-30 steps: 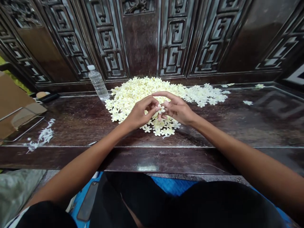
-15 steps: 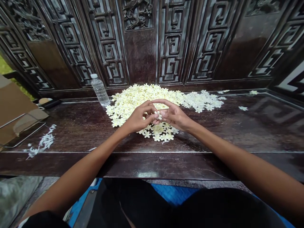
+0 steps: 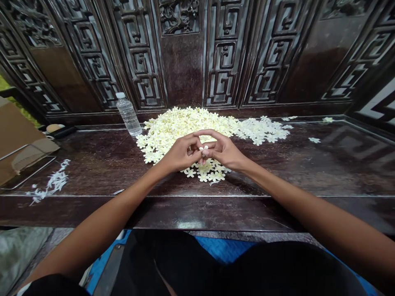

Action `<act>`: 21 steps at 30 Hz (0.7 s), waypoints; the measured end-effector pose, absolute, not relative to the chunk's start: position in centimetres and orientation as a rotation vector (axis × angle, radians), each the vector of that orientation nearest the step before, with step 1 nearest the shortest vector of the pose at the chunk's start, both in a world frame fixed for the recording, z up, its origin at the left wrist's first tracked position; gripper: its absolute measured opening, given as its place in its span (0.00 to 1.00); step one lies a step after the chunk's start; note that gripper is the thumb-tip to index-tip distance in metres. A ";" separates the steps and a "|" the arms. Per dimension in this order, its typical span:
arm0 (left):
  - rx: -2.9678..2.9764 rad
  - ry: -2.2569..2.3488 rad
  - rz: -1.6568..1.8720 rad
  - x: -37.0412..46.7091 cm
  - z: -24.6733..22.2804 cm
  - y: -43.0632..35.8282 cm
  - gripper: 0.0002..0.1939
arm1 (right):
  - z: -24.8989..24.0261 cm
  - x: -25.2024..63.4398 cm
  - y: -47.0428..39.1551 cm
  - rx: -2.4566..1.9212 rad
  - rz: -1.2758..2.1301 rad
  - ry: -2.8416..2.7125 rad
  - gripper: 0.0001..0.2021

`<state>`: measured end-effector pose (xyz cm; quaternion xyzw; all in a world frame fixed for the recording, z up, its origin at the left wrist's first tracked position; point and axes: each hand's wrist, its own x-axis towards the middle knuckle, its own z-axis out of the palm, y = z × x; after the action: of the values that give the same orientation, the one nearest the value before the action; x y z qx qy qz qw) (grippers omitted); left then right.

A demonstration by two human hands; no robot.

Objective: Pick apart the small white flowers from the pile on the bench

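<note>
My left hand (image 3: 182, 154) and my right hand (image 3: 226, 152) meet at the fingertips above the front of a flower pile. Thumbs and fingers of both are pinched on one small white flower (image 3: 203, 148), whose petals peek out and are partly covered by the fingertips. Behind and below the hands spreads the heap of pale yellow five-petalled flowers (image 3: 185, 121). Whiter flowers (image 3: 263, 129) lie in a flatter patch on its right side.
A clear plastic bottle (image 3: 128, 115) with a white cap stands left of the heap. Thin white strips (image 3: 54, 183) lie near a cardboard box (image 3: 21, 144) at far left. Dark carved panels (image 3: 182, 70) rise behind the brown wooden bench (image 3: 308, 172). One loose flower (image 3: 314, 140) lies at right.
The flower has turned between my fingertips and shows less of its petals. My hands stay together in nearly the same place; the view has shifted slightly.
</note>
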<state>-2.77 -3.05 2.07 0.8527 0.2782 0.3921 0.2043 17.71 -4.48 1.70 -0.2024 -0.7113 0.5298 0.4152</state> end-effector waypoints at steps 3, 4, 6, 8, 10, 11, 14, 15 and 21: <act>2.357 0.810 1.164 -2.5 1.7 -3.2 0.11 | 1.7 17.2 -4.8 -0.515 1.247 -1.757 0.28; 2.342 0.824 1.181 -2.4 1.6 -3.3 0.10 | 1.7 17.0 -4.9 -0.514 1.224 -1.743 0.28; 2.304 0.845 1.209 -2.3 1.6 -3.4 0.10 | 1.6 16.8 -5.0 -0.512 1.189 -1.725 0.27; 2.272 0.864 1.226 -2.2 1.7 -3.6 0.09 | 1.4 16.5 -5.0 -0.505 1.157 -1.717 0.26; 2.259 0.878 1.243 -2.0 1.8 -3.9 0.09 | 1.2 16.3 -5.1 -0.491 1.129 -1.707 0.24; 2.257 0.886 1.257 -1.9 1.8 -4.0 0.08 | 1.1 16.2 -5.1 -0.487 1.115 -1.698 0.23; 2.264 0.917 1.328 -1.6 1.8 -4.3 0.07 | 0.8 15.8 -5.4 -0.506 1.081 -1.662 0.22; 2.273 0.934 1.354 -1.4 1.7 -4.4 0.08 | 0.7 15.6 -5.6 -0.525 1.075 -1.646 0.22; 2.449 1.059 1.464 -0.7 1.0 -5.1 0.10 | 0.6 14.2 -7.1 -0.585 1.092 -1.535 0.18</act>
<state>-0.72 -5.11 1.01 0.8037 0.3474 0.4806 0.0489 14.21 -7.06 0.64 -0.2474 -0.6490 0.4619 0.5517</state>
